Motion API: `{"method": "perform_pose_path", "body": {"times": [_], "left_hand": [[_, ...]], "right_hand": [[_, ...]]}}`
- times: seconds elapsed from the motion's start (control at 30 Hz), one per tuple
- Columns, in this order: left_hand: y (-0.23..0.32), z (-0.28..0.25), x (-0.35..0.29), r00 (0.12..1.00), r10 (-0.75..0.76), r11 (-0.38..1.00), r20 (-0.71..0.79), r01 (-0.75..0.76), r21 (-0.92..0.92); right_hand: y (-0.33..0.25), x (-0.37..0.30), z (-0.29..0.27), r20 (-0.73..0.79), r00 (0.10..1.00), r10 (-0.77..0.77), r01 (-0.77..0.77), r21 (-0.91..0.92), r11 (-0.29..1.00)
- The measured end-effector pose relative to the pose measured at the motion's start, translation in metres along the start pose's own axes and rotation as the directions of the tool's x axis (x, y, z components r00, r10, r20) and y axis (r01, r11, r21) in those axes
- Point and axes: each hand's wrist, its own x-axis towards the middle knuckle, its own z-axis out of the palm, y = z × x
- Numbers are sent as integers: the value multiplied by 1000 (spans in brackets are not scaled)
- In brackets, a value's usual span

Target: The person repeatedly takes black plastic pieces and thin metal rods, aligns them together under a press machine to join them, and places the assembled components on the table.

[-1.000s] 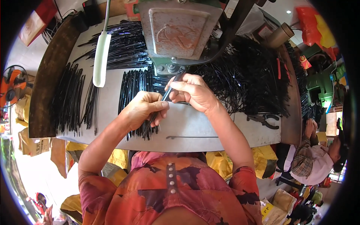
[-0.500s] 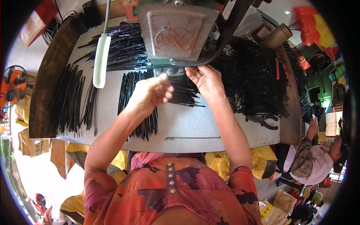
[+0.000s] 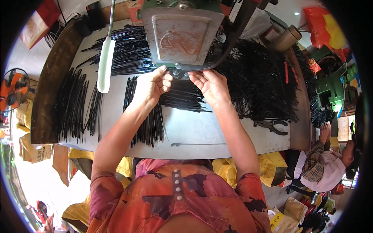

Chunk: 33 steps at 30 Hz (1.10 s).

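Note:
Both my hands are raised to the foot of a grey-and-green machine [image 3: 180, 37], close to its bolts. My left hand [image 3: 153, 87] is closed at the left of the bolts, its thumb reaching up to the machine's lower edge. On the other side, my right hand [image 3: 213, 87] has its fingers curled together with the tips close to the bolts. Anything pinched in either hand is too small or hidden to make out. Beneath and between the hands lies a bundle of thin black strips [image 3: 182, 99]; another bundle [image 3: 149, 126] lies below my left wrist.
Thin black strips lie in piles at left [image 3: 72, 105] and far left of the machine [image 3: 124, 48], with a tangled heap [image 3: 260, 81] at right. Pliers [image 3: 272, 126] and a single strip [image 3: 198, 145] lie near the front edge. A pale lamp [image 3: 104, 66] hangs at left. A person [image 3: 322, 167] sits at right.
My left hand has moved up to the machine's foot and its fingers have drawn together. My right hand has shifted slightly left and down, nearer the bolts.

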Motion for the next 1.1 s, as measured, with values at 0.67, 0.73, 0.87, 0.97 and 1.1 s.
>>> {"method": "perform_pose_path", "body": {"times": [0.67, 0.73, 0.87, 0.97, 1.1], "left_hand": [[-11, 5, -9, 994, 4, 997, -107, -12, -71], [-13, 7, -9, 993, 2, 998, -118, -10, -64], [-18, 8, -6, 996, -3, 998, -94, -4, -70], [-15, 6, -7, 997, 17, 999, -76, -20, -44], [-6, -2, -8, 998, 3, 1000, -68, -4, -7]], "right_hand": [[8, -3, 3, -48, 999, -12, 12, 3, 1000], [7, -4, 4, -78, 997, -14, 12, -28, 1000], [5, -5, -4, -42, 998, -41, 42, 23, 999], [0, -3, -12, 48, 999, -8, 9, -33, 999], [-29, -19, -9, -2, 995, -98, 85, -493, 866]]}}
